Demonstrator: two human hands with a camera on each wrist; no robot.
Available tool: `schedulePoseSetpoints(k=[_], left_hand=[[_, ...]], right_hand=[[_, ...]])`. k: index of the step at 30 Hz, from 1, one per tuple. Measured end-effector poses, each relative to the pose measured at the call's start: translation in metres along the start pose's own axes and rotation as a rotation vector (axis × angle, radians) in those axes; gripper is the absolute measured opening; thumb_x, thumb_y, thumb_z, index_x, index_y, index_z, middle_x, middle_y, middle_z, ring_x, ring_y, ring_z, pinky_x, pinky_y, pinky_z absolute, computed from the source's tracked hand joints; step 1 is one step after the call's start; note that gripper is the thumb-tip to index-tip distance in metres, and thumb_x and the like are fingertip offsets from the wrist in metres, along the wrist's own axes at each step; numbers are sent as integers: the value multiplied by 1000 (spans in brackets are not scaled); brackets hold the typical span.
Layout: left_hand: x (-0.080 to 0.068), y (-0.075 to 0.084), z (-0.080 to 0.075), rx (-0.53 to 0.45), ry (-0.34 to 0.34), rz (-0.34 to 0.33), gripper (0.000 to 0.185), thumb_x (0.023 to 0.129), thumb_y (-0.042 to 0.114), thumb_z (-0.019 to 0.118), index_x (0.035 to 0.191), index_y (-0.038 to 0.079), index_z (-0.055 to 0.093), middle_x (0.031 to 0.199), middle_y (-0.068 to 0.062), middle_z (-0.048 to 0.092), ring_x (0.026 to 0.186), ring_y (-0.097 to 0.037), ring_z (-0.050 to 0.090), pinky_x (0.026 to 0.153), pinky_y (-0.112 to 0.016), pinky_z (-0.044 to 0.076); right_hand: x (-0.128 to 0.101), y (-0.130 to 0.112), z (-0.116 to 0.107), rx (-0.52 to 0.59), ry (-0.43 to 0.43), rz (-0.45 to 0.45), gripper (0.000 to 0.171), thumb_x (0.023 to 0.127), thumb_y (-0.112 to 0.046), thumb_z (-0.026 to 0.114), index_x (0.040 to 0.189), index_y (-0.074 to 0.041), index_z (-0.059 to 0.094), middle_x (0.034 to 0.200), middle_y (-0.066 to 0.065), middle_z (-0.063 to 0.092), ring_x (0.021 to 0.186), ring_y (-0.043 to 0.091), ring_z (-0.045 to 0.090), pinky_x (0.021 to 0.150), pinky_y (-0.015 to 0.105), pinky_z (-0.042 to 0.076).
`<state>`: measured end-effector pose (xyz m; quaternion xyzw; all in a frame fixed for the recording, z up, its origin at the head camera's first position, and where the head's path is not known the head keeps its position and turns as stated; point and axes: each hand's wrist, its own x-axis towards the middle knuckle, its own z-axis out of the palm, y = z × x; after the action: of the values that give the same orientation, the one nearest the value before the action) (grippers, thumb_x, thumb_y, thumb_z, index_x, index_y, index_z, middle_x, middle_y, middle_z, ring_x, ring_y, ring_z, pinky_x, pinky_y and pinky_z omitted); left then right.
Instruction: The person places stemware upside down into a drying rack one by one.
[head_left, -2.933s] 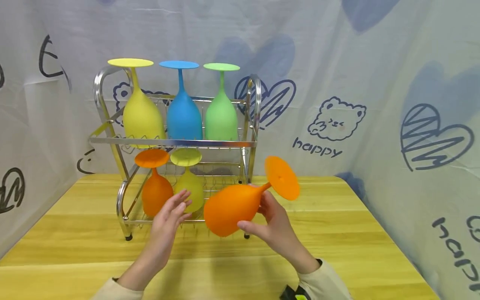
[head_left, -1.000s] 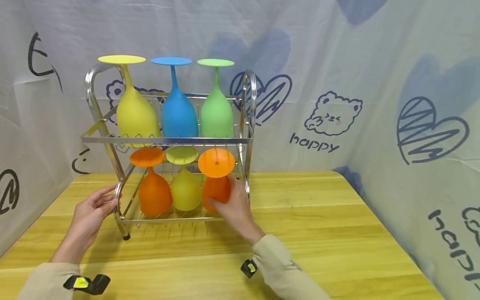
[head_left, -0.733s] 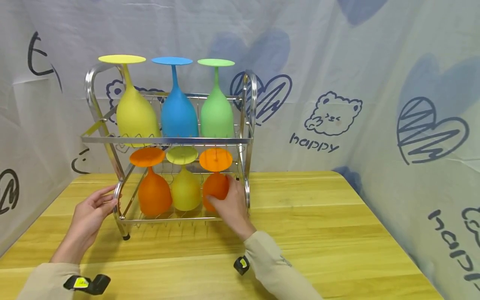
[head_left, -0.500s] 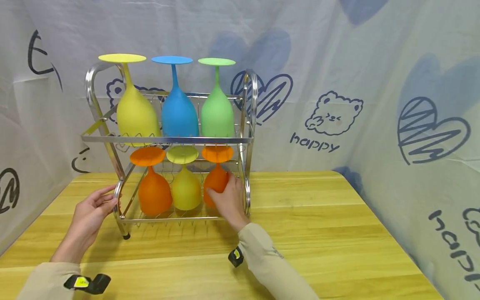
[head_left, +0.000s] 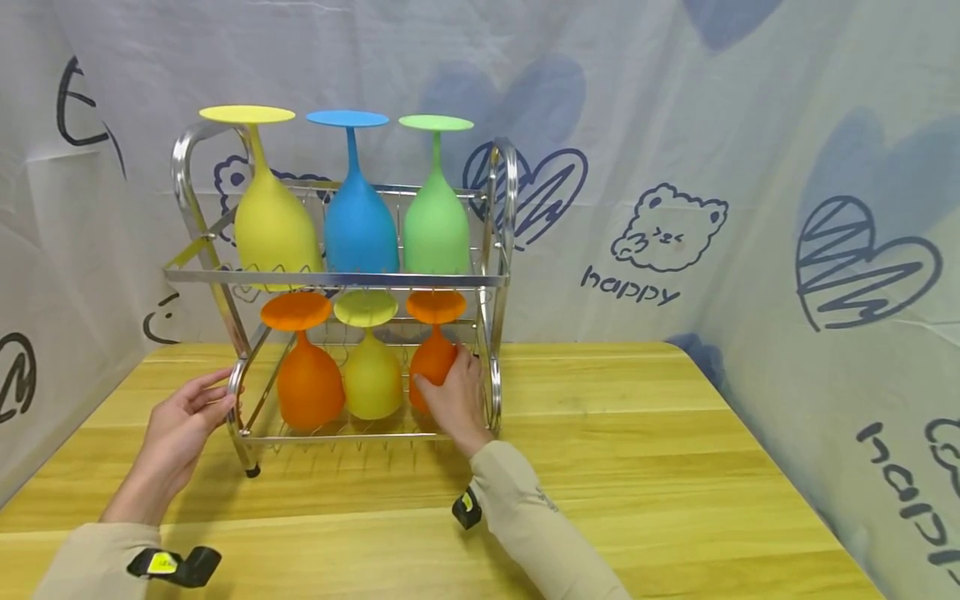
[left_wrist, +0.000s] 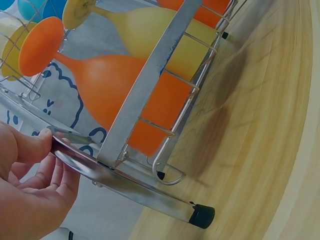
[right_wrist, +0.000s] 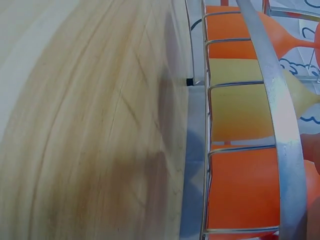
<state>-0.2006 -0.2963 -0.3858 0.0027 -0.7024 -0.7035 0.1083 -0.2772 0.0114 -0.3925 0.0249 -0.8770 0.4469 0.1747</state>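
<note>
A two-tier metal rack (head_left: 337, 280) stands on the table. My left hand (head_left: 178, 429) grips its left leg; in the left wrist view the thumb and fingers of the left hand (left_wrist: 37, 187) pinch the chrome tube (left_wrist: 95, 172). On the lower tier's right side, an orange wine glass (head_left: 431, 367) stands upside down, its foot upward. My right hand (head_left: 457, 404) holds its bowl, thumb in front, the other fingers partly hidden at the far right side. Beside it, a yellow wine glass (head_left: 373, 382) and another orange wine glass (head_left: 308, 385) also stand inverted.
The upper tier bears a yellow wine glass (head_left: 276, 221), a blue one (head_left: 362, 225) and a green one (head_left: 437, 225), all upside down. Behind the wooden table (head_left: 637, 467) hangs a printed cloth (head_left: 637, 100). The lower tier's front rail (head_left: 352, 438) runs before the glasses.
The right orange wine glass went from tilted in my right hand before the rack to inverted on the lower tier, then straightened upright. My left hand moved left onto the rack's leg.
</note>
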Motion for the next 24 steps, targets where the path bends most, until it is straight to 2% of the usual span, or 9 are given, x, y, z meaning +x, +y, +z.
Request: schedulePoseSetpoints(k=[4,6,11,14,17,18,21,24], left_hand=[[-2,-1,0,-7,-3,7,31,98,7,57,125,23,56,96,16,64,86,1,62,74,-10,50],[-2,0,1,16,0,13,33,98,8,56,129,19,55,96,16,63,86,1,62,74,-10,50],[-2,2,7,260,27,32,46,100,12,52,144,0,41,99,22,58,86,6,59,75,-10,50],[-4,4,10,416,34,22,52,102,17,50,146,-4,33,116,1,60,89,10,52,75,-8,47],[-9,6,11,511,22,12,59,103,23,48,150,-4,26,136,-24,46,106,-11,55,90,-28,50],[-11,7,11,534,10,15,62,102,26,49,151,-3,22,141,-29,40,111,-21,54,93,-36,49],[-17,11,9,594,-31,43,74,101,31,52,153,-3,12,145,-33,33,123,-49,39,93,-63,41],[-21,15,5,674,-82,88,82,98,36,57,154,0,8,147,-34,27,126,-54,33,94,-68,35]], right_hand=[[-5,-3,-3,18,-22,5,89,83,-28,76,145,11,25,144,30,34,125,41,42,99,52,44],[-9,-6,-6,41,-28,-3,92,84,-27,75,147,12,20,148,30,27,130,42,36,102,53,41],[-26,-15,-22,66,-51,-55,93,85,-25,73,149,9,15,154,27,17,137,39,28,106,55,35],[-40,-19,-39,75,-96,-98,92,86,-24,71,151,6,13,157,23,12,141,37,21,110,54,28],[-51,-18,-62,90,-126,-166,84,89,-22,68,150,5,18,156,22,18,141,37,21,112,53,25],[-53,-15,-70,94,-121,-207,80,89,-20,68,149,6,22,154,23,22,140,37,24,112,52,26],[-56,-4,-96,108,-85,-304,69,89,-14,68,145,6,32,148,24,34,132,39,37,108,51,34],[-54,13,-120,88,-45,-364,65,88,-9,68,142,7,36,146,24,35,123,41,46,103,50,41]])
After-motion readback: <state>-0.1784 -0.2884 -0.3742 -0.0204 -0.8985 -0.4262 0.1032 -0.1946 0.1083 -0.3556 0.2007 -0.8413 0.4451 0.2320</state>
